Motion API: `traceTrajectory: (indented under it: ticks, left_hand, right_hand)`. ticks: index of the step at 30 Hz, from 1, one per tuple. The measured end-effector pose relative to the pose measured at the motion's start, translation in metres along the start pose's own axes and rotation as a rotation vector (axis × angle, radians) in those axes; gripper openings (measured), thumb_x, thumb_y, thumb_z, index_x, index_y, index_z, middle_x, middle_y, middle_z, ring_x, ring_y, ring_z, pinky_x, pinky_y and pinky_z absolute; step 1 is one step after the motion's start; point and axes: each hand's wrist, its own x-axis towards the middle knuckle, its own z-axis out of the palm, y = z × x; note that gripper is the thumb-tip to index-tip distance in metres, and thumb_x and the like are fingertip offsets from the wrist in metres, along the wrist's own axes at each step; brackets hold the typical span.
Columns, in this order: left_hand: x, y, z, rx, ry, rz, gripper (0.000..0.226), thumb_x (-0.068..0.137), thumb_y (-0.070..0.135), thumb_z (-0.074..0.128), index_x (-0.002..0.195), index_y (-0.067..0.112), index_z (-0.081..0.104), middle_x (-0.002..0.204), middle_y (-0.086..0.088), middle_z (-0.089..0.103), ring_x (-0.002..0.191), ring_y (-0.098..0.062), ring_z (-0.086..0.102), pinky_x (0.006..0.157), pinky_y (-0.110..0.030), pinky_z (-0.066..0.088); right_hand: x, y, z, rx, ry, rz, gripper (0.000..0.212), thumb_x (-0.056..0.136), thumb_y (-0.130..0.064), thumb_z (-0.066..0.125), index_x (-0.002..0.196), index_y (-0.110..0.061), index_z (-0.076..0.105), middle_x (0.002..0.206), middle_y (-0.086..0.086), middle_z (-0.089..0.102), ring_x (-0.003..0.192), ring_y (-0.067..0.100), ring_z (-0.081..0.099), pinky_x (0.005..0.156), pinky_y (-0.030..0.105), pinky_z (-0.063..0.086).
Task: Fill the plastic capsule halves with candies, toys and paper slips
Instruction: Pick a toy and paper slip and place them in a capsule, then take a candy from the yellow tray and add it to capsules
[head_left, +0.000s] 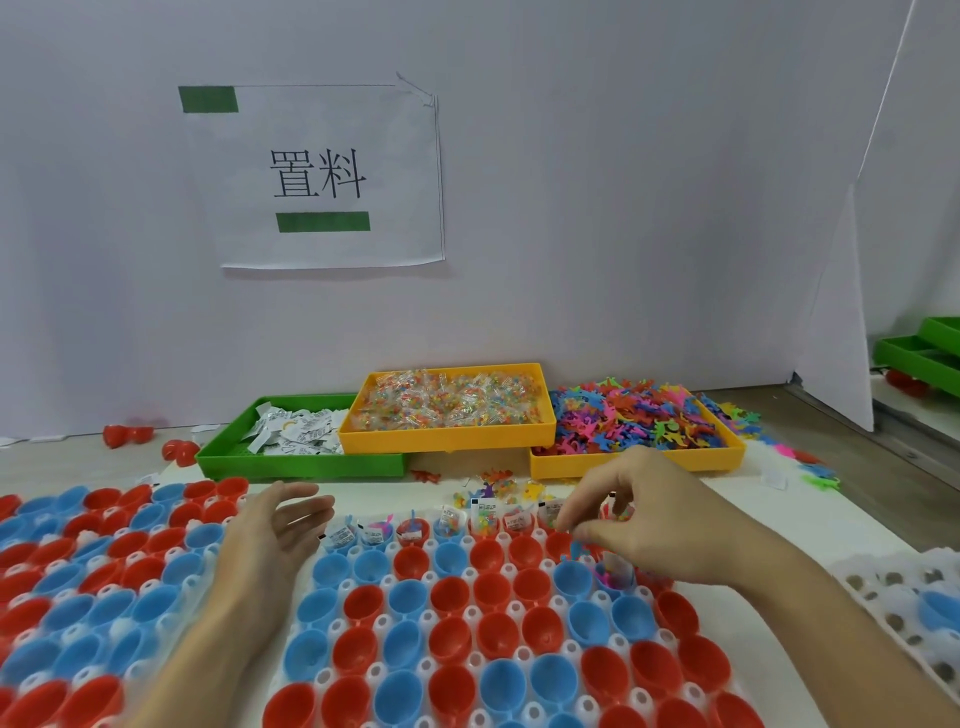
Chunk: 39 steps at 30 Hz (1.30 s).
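Capsule halves (488, 597) look light, rigid and slippery; their fillings need fingertip pinches. Right hand (649, 519) has its grip pinched, contents unclear; left hand (275, 535) is open.

Red, blue capsule halves (488, 618) upright in tray

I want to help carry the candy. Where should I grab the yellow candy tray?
Probably by the candy tray's two short side rims, one hand on each, coming in from above. It is wide and heaped with candy packets, and it sits propped on the green tray and toy tray, so lift it level.
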Motion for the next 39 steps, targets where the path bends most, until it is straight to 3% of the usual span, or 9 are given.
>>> traceTrajectory:
  ticks: [7, 19, 26, 29, 35, 39]
  left_hand:
    - [0.002, -0.001, -0.001, 0.009, 0.000, -0.006, 0.036, 0.105, 0.027, 0.036, 0.106, 0.006, 0.065, 0.104, -0.014, 0.071, 0.100, -0.023, 0.065, 0.076, -0.028, 0.045]
    - [0.000, 0.000, 0.000, 0.010, -0.001, 0.001, 0.037, 0.105, 0.027, 0.035, 0.100, 0.007, 0.065, 0.101, -0.014, 0.071, 0.098, -0.023, 0.065, 0.076, -0.028, 0.045]
    - [0.000, 0.000, 0.000, 0.005, -0.003, 0.003, 0.037, 0.106, 0.027, 0.035, 0.100, 0.007, 0.065, 0.102, -0.014, 0.071, 0.098, -0.023, 0.065, 0.076, -0.029, 0.045]
    - [0.000, 0.000, -0.001, 0.007, -0.001, -0.001, 0.036, 0.106, 0.027, 0.035, 0.102, 0.007, 0.065, 0.102, -0.014, 0.071, 0.099, -0.023, 0.065, 0.076, -0.028, 0.045]
    - [0.000, 0.000, -0.001, 0.007, -0.005, 0.002, 0.037, 0.106, 0.028, 0.034, 0.102, 0.007, 0.065, 0.103, -0.014, 0.070, 0.099, -0.023, 0.065, 0.076, -0.028, 0.044]
    - [-0.001, 0.000, -0.001, 0.015, -0.007, 0.001, 0.037, 0.106, 0.028, 0.035, 0.103, 0.007, 0.065, 0.103, -0.014, 0.070, 0.100, -0.023, 0.065, 0.079, -0.029, 0.045]
  right_hand:
    - [-0.001, -0.004, 0.005, -0.034, -0.108, 0.034, 0.025, 0.084, -0.012, 0.076, 0.085, -0.036, 0.080, 0.084, -0.028, 0.072, 0.086, -0.006, 0.066, 0.071, 0.012, 0.052]
    - [0.001, -0.001, 0.012, -0.011, -0.101, 0.027, 0.018, 0.084, -0.016, 0.079, 0.089, -0.033, 0.080, 0.086, -0.021, 0.074, 0.083, -0.004, 0.067, 0.068, 0.010, 0.050]
    - [0.002, -0.005, 0.017, -0.015, -0.106, 0.049, 0.018, 0.085, -0.016, 0.078, 0.092, -0.033, 0.079, 0.088, -0.012, 0.075, 0.084, 0.001, 0.068, 0.079, 0.022, 0.058]
    - [0.001, -0.003, 0.017, -0.048, -0.103, 0.063, 0.018, 0.086, -0.014, 0.076, 0.095, -0.030, 0.079, 0.088, -0.014, 0.074, 0.085, -0.001, 0.067, 0.076, 0.017, 0.057]
    - [0.002, 0.003, 0.006, -0.028, 0.020, 0.039, 0.018, 0.087, -0.017, 0.076, 0.086, -0.035, 0.078, 0.081, -0.020, 0.073, 0.083, -0.007, 0.063, 0.068, 0.008, 0.046]
    - [0.000, 0.038, -0.021, -0.086, 0.366, 0.157, 0.015, 0.091, -0.013, 0.070, 0.094, -0.024, 0.079, 0.083, -0.019, 0.070, 0.076, -0.008, 0.062, 0.064, 0.004, 0.044]
